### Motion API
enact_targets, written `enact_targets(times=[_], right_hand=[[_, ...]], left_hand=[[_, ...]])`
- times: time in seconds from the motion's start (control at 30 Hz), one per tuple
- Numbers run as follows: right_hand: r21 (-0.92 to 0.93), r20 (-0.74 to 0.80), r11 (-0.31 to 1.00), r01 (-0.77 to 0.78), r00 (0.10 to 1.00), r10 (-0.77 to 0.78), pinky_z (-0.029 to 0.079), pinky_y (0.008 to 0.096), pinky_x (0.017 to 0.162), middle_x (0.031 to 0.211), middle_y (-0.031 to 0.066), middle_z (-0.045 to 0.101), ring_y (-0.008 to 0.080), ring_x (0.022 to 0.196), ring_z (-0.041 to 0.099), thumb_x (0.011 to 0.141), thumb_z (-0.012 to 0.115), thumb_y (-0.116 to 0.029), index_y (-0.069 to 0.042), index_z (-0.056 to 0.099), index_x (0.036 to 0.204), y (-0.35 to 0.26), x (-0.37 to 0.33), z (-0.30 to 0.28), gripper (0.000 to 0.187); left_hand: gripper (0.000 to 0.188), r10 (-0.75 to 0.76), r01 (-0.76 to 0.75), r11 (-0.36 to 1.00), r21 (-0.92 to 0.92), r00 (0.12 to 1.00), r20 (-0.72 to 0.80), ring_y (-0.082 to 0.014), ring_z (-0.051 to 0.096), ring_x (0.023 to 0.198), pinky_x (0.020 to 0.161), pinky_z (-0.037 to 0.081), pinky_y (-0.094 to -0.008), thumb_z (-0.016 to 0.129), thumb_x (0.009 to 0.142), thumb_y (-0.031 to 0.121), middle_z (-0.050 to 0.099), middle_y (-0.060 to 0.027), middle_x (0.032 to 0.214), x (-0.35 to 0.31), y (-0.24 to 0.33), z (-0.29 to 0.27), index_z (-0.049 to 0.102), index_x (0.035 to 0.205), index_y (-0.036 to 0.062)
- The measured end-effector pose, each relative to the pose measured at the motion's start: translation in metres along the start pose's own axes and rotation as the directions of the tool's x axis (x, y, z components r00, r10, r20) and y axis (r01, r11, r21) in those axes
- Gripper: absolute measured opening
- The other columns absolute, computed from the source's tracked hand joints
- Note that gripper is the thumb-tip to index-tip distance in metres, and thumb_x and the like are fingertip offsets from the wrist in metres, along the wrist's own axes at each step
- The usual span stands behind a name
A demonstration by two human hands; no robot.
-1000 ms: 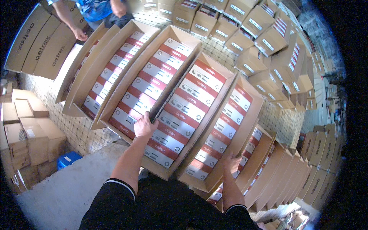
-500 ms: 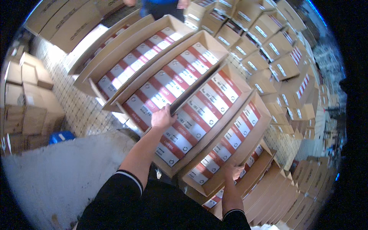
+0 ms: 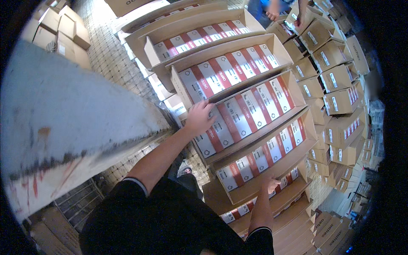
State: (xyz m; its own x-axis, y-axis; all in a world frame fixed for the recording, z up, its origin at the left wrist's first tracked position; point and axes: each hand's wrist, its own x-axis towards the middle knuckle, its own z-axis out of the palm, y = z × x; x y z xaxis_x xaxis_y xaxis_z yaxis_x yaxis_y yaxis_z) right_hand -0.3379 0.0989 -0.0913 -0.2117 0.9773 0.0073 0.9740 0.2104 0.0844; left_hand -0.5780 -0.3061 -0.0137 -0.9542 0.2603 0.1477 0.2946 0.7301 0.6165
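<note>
Open brown cardboard cartons stand in a row before me, each with a line of red-and-white boxes (image 3: 254, 111) packed inside. My left hand (image 3: 199, 119) is closed over the near left part of the middle carton (image 3: 299, 90), its fingertips over the upper long wall. Lower right, my right hand (image 3: 270, 184) grips the outer long wall of the neighbouring carton (image 3: 295, 158). Its fingers point right, partly hidden by the cardboard. Both cartons lie between my two hands, side by side.
More filled cartons (image 3: 204, 57) continue the row at the far side. Stacked cartons (image 3: 333, 80) fill the right. A worn pale slab (image 3: 85, 97) juts in at the left, with closed boxes (image 3: 70, 34) beyond. Another person's hand (image 3: 273, 9) shows at the top.
The view has turned, so the carton row now lies flatter across it and the slab looks larger. Both hands stay on the cartons. The other person appears farther right.
</note>
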Motion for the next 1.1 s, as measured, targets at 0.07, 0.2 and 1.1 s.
enact_targets(times=[0.07, 0.2, 1.1], right_hand=[[0.026, 0.008, 1.000, 0.016, 1.000, -0.016, 0.054, 0.0494, 0.075, 0.101, 0.0196, 0.064, 0.0378, 0.089, 0.066, 0.087, 0.051, -0.054, -0.001, 0.036, 0.113, 0.006, 0.006, 0.007, 0.061], [0.120, 0.107, 0.962, 0.243, 0.961, -0.256, 0.053, 0.0441, 0.084, 0.124, 0.0273, 0.050, 0.0355, 0.106, 0.059, 0.089, 0.049, -0.052, 0.009, 0.017, 0.140, 0.029, 0.015, 0.021, 0.086], [0.629, 0.468, 0.775, 0.064, 0.765, -0.443, 0.037, 0.0386, 0.102, 0.134, 0.0261, 0.047, 0.0367, 0.122, 0.047, 0.097, 0.037, -0.048, 0.004, 0.041, 0.135, 0.139, -0.199, -0.008, 0.065]], left_hand=[[0.038, -0.073, 0.077, 0.990, -0.121, 0.997, 0.032, -0.0343, 0.056, 0.107, 0.092, 0.045, -0.0433, 0.061, 0.086, 0.028, 0.059, -0.0164, 0.114, -0.066, -0.003, -0.018, 0.057, 0.117, 0.0060], [0.035, -0.305, 0.355, 0.924, -0.144, 0.909, 0.284, -0.0345, 0.058, 0.102, 0.087, 0.046, -0.0436, 0.058, 0.087, 0.029, 0.061, -0.0169, 0.110, -0.194, -0.024, -0.053, 0.060, 0.114, 0.0075], [0.042, -0.934, 0.964, 0.249, -0.093, 0.264, 0.240, -0.0307, 0.063, 0.102, 0.089, 0.048, -0.0370, 0.061, 0.080, 0.031, 0.066, -0.0223, 0.104, -0.586, -0.140, -0.088, 0.065, 0.107, -0.0012]])
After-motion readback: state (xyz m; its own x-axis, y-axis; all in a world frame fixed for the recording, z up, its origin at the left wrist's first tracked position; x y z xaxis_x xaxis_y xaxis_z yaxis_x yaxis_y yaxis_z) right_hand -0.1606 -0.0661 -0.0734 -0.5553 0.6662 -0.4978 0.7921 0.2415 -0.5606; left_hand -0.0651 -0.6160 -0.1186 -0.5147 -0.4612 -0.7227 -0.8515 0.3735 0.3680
